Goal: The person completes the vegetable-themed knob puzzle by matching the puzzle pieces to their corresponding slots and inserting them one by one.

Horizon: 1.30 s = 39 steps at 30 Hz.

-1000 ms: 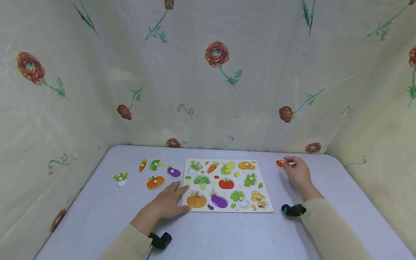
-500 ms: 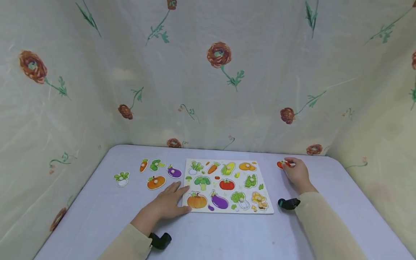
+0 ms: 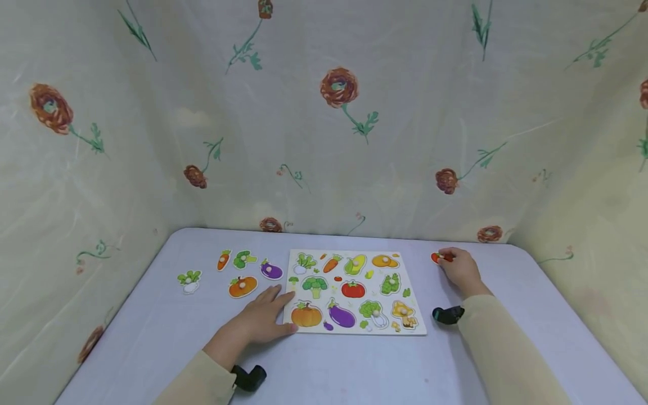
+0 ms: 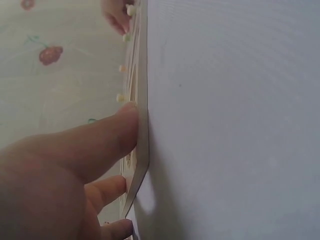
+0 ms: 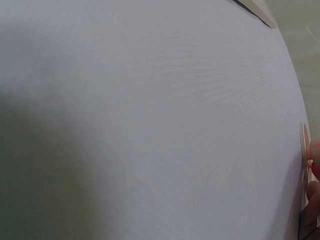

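Note:
A wooden vegetable puzzle board (image 3: 379,295) lies flat on the table. My left hand (image 3: 260,315) rests at its left edge with fingers spread; in the left wrist view the thumb (image 4: 112,132) touches the front edge. Off the board's far right corner, my right hand (image 3: 462,271) pinches a red tomato puzzle piece (image 3: 435,258) by its top. The fingers partly cover this piece. At the right border of the right wrist view, the fingertips (image 5: 314,150) meet the thin piece (image 5: 303,145). Whether it is raised off the table cannot be told.
Left of the board lie loose knobbed pieces: a carrot (image 3: 223,260), a broccoli (image 3: 244,259), an eggplant (image 3: 271,270), a pumpkin (image 3: 243,287) and a white radish (image 3: 189,282). Several knobbed pieces, such as the mushroom (image 3: 403,310), sit in the board. Flowered cloth (image 3: 304,140) surrounds the table.
My right wrist and forearm have shifted slightly left, while the fingers stay at the tomato piece. The left hand and the board have kept their places.

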Tool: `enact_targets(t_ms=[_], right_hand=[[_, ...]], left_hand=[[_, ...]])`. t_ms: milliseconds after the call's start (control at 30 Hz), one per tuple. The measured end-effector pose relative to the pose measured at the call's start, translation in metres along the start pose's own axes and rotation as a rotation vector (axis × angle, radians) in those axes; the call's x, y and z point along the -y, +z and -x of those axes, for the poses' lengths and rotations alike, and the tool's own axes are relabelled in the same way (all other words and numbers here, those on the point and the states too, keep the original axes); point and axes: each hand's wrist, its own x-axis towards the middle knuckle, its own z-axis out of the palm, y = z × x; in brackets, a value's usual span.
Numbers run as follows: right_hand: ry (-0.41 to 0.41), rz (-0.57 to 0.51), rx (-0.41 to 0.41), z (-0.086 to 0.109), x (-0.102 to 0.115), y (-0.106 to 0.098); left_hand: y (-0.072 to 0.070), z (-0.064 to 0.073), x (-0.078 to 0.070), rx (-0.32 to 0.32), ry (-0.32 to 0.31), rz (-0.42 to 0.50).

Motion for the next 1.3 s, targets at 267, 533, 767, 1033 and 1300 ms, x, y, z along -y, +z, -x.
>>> enact_targets(t_ms=[267, 533, 767, 1033, 1300], right_hand=[[0.020, 0.003, 0.009, -0.003, 0.003, -0.002], [0.034, 0.022, 0.031, 0.000, 0.009, -0.001], [-0.029, 0.032, 0.013, 0.002, 0.010, -0.003], [-0.073, 0.015, 0.003, 0.008, 0.013, -0.009], [-0.164, 0.018, -0.030, 0.028, 0.026, -0.017]], left_hand=[[-0.001, 0.001, 0.000, 0.004, 0.002, 0.009], [0.002, 0.001, 0.002, -0.004, 0.005, 0.012], [0.002, 0.002, 0.002, -0.020, -0.001, 0.015], [0.002, 0.001, 0.002, -0.022, -0.004, 0.020], [0.003, 0.001, 0.003, -0.023, -0.013, 0.015]])
